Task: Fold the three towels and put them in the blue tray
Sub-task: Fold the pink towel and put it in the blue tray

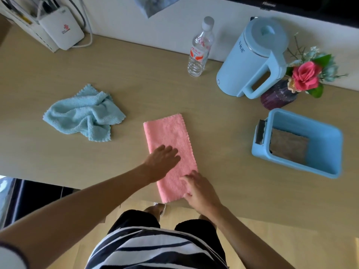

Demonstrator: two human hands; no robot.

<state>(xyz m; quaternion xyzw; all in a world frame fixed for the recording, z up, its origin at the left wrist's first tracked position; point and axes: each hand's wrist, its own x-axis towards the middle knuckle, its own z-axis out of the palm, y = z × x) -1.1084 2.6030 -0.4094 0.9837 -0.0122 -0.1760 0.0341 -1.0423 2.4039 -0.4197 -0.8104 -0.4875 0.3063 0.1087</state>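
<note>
A pink towel [169, 136] lies folded into a long strip in the middle of the wooden table. My left hand [162, 161] rests flat on its middle, fingers spread. At the strip's near end, my right hand [200, 191] pinches the towel's edge between thumb and fingers. A light blue towel [85, 115] lies crumpled to the left. The blue tray [328, 140] stands at the right, with a folded brown towel [287, 145] lying inside it.
Along the back wall stand a water bottle [200, 49], a light blue kettle [254, 57] and a purple vase with flowers [279, 96]. A white box with cables [62, 28] sits at the back left. The table's near edge [116, 193] runs just below my hands.
</note>
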